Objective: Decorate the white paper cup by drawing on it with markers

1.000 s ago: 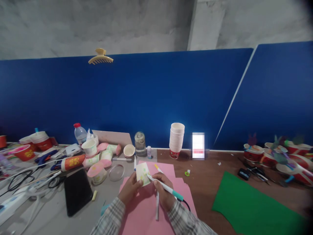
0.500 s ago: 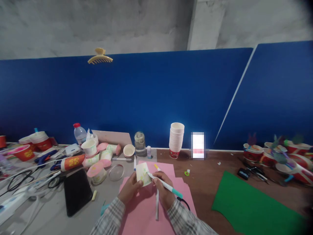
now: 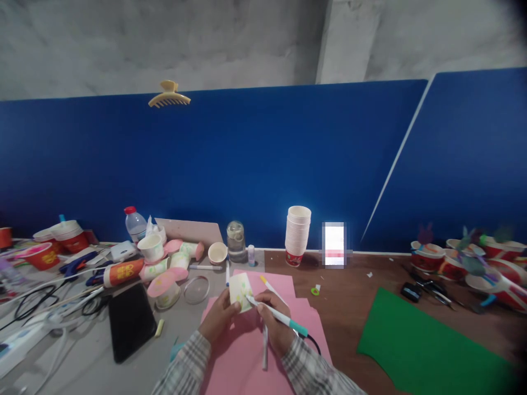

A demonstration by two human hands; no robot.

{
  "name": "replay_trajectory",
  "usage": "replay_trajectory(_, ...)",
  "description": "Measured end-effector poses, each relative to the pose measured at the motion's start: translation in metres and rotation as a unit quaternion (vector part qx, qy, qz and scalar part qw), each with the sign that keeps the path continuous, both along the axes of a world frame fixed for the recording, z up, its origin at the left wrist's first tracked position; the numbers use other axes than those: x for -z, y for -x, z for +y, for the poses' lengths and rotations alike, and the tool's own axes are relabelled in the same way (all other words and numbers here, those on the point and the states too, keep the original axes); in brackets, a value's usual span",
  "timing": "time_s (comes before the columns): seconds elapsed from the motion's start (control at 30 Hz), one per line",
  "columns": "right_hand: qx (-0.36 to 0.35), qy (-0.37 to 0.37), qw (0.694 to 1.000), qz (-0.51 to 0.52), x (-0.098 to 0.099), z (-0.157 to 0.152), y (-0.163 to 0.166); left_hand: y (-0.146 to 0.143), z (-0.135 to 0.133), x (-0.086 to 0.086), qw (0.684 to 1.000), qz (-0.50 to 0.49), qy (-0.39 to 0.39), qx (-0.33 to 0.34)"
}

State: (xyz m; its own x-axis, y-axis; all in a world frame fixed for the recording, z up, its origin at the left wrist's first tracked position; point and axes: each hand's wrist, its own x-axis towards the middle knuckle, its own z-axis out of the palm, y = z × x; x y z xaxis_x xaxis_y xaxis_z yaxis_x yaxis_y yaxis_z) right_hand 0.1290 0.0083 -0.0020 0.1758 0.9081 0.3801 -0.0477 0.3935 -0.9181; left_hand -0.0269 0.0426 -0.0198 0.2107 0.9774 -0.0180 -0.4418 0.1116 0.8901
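Note:
My left hand [image 3: 218, 318] is closed round a small white paper cup [image 3: 240, 289] with faint yellow-green marks, holding it tilted above the pink paper sheet [image 3: 247, 356]. My right hand [image 3: 275, 321] grips a white marker with a teal end [image 3: 278, 315]; its tip touches the cup's side. Another white marker [image 3: 264, 351] lies on the pink paper below my hands, and a yellow-tipped one [image 3: 269, 285] lies just beyond them.
Decorated cups [image 3: 164, 263], a bottle [image 3: 134, 224], a glue gun [image 3: 76, 266], cables and a black tablet [image 3: 130, 321] crowd the left. A stack of paper cups [image 3: 298, 233] and a jar [image 3: 236, 240] stand by the blue partition. Green paper [image 3: 428, 345] and red bowls [image 3: 473, 266] lie right.
The marker tip has shifted slightly left and down on the cup's side. The cup and my left hand have hardly moved.

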Motion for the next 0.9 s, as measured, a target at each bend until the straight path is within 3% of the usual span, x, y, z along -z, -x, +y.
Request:
replay_trajectory(0.2, 0.003, -0.005, 1.0, 0.014, -0.0021, 0.0001, -0.001, 0.0001, 0.001, 0.0019, 1.0, -0.006, -0.01, 0.005)
replay_trajectory(0.4, 0.036, -0.003, 0.997, 0.071, -0.0028, 0.0019, 0.0026, 0.0019, 0.0014, -0.002, 0.999, 0.042, -0.014, 0.008)
replay_trajectory(0.5, 0.017, -0.011, 0.995, 0.1, -0.0001, 0.0021, 0.0044, 0.0018, -0.0002, -0.0041, 0.998, 0.068, -0.018, 0.003)
replay_trajectory(0.73, 0.018, -0.072, 0.997, -0.01, -0.0028, -0.0016, -0.0004, 0.0026, 0.0009, 0.0014, 0.998, 0.058, -0.028, -0.001)
replay_trajectory(0.9, 0.014, -0.022, 1.0, -0.001, -0.0001, -0.003, 0.0032, 0.0022, 0.0018, 0.0021, 0.999, 0.044, -0.009, -0.022)
